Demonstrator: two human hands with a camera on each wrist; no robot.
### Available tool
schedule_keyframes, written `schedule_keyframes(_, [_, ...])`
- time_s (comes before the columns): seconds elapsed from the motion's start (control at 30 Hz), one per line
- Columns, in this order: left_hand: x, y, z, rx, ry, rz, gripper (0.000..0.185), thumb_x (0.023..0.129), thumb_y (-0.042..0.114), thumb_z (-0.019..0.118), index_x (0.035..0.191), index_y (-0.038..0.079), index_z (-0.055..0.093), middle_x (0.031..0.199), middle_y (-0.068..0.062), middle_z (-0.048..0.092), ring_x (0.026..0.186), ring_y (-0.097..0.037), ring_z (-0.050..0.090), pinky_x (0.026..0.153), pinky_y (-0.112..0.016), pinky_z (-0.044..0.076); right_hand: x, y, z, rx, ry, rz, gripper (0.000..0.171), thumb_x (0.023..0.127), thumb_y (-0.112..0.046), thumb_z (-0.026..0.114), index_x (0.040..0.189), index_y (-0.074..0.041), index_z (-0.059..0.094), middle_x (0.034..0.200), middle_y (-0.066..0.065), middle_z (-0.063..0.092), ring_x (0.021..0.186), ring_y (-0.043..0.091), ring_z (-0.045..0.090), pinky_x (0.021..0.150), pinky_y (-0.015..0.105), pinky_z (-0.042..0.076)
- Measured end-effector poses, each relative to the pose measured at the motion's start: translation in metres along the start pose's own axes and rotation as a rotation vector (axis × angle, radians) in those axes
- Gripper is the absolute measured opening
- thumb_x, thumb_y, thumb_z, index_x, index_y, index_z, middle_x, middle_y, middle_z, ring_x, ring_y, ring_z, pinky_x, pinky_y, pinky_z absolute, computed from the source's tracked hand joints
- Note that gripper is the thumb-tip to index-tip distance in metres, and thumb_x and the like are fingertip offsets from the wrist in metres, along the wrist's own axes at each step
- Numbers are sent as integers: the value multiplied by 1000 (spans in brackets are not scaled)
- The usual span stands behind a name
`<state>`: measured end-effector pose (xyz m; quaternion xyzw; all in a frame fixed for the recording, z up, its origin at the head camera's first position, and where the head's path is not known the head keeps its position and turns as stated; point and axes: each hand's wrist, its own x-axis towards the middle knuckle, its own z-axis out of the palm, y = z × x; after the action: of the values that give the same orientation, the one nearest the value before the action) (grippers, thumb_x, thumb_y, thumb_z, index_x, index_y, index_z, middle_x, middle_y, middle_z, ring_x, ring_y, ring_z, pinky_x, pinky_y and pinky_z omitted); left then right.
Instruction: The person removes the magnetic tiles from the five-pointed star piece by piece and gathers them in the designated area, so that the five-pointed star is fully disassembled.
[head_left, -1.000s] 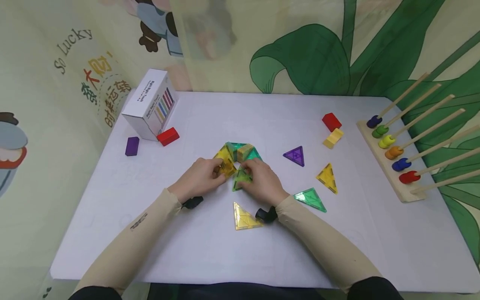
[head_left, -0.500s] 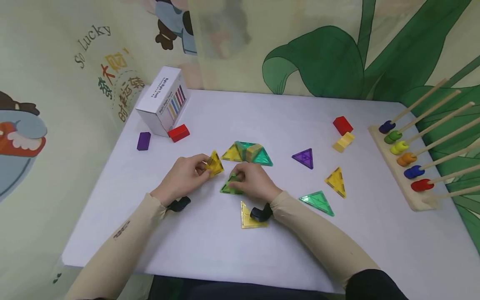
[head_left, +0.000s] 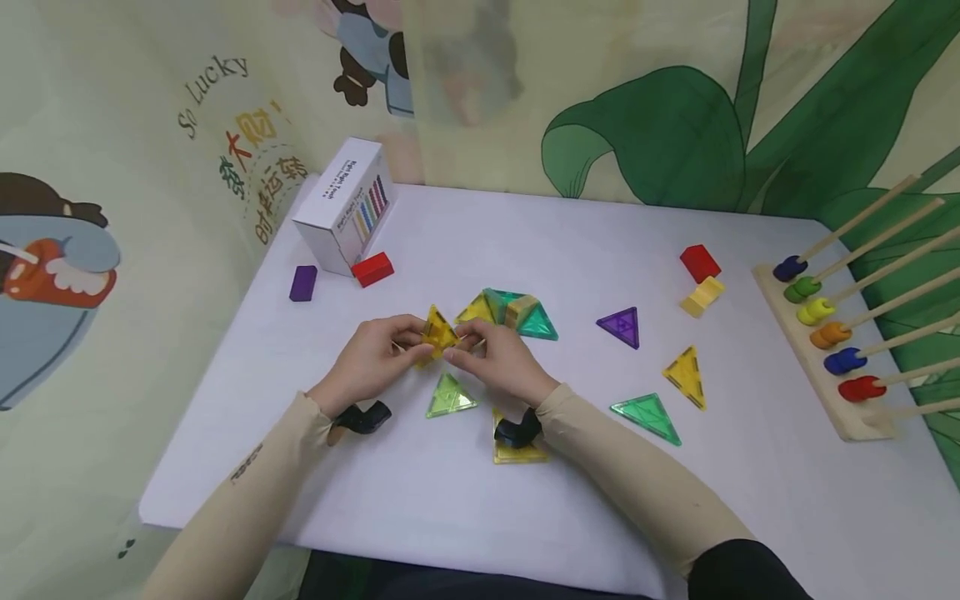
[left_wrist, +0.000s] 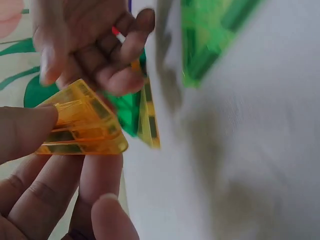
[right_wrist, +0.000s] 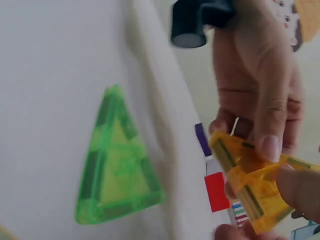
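Observation:
Over the middle of the table, my left hand (head_left: 372, 354) pinches yellow translucent triangular magnetic tiles (head_left: 439, 333); in the right wrist view two seem to overlap. My right hand (head_left: 504, 360) comes close from the right, thumb and fingers around the tiles' near corner. A gap shows there in the left wrist view, so I see no firm hold. Below the hands a light green triangular tile (head_left: 450, 397) lies flat. Just behind them stand a yellow tile (head_left: 472, 311), teal tiles (head_left: 542, 323) and a small yellowish block (head_left: 521, 311), partly hidden.
A yellow tile (head_left: 521, 454) lies under the right wrist. Rightward are purple (head_left: 621, 327), yellow (head_left: 686, 377) and green (head_left: 649, 417) tiles, red (head_left: 700, 262) and yellow (head_left: 702, 297) blocks, and a pegged bead rack (head_left: 825, 350). A white box (head_left: 345, 204) stands back left.
The left hand has pulled the yellow tiles leftward, away from the cluster. The right hand has let go of the light green tile and moved up to the yellow tiles.

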<state>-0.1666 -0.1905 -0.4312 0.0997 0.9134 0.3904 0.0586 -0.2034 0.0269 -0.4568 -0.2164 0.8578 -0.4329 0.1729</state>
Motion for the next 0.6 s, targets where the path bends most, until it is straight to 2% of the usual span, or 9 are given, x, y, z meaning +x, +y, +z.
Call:
schedule_keyframes(0.17, [5,7,6,-12,-40,22,27,93,21,78,118,11,75,100,-1,82,90,-15,66,73,-26,48,-3,3,-9,109,88,-22,29,95,-30,77,114,-9,72,102,6,74,75,14,62,63,25,51])
schedule_keyframes(0.3, [10,10,10,-28,-53,15,23,91,24,81,112,14,77,95,1,82,83,-14,63,66,-24,43,-8,8,-14,164,126,-17,25,92,-23,80,109,-8,70,98,7,74,78,15,65,67,24,52])
schedule_keyframes(0.37, [13,11,12,-47,-43,-1,20,89,26,83,105,15,78,90,2,81,80,-13,63,66,-24,43,-10,12,-16,181,136,-14,23,93,-21,79,108,-8,68,99,8,75,84,15,69,70,24,53])
schedule_keyframes(0.47, [15,9,15,-70,8,-23,21,84,30,87,93,15,76,81,3,78,75,-13,62,64,-24,42,-14,15,-21,182,136,-13,19,94,-21,77,104,-8,67,100,9,77,90,16,74,73,25,52])
schedule_keyframes(0.6, [18,8,15,-79,43,-26,23,83,30,88,94,15,74,81,2,75,76,-16,60,63,-25,42,-19,18,-29,133,160,-17,18,93,-22,79,102,-9,71,95,7,77,87,17,72,72,27,51])
